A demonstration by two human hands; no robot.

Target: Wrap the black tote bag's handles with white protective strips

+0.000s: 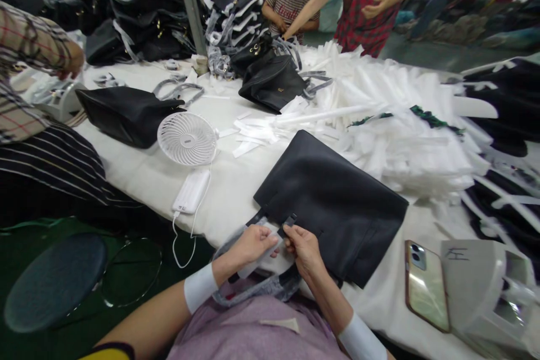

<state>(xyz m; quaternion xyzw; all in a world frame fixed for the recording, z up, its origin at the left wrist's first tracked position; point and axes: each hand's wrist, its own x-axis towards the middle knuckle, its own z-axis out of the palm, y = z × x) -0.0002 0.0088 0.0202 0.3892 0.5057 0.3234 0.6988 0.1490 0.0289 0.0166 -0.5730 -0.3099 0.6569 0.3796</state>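
A black handbag (pixel 333 202) lies flat on the white table (pixel 143 174) right in front of me. My left hand (pixel 252 243) and my right hand (pixel 304 248) meet at the bag's near edge. Both pinch a thin white strip around the bag's wrapped handle (pixel 257 288), which loops down over the table edge toward my lap. My right fingertips also touch a small black tab (pixel 288 223) at the bag's rim.
A white desk fan (pixel 187 138) and power bank (pixel 191 191) sit to the left. A phone (pixel 425 284) and tape dispenser (pixel 476 281) lie to the right. White foam strips (pixel 392 118) pile behind. Other people work at the far side and left, among more black bags (pixel 126 115).
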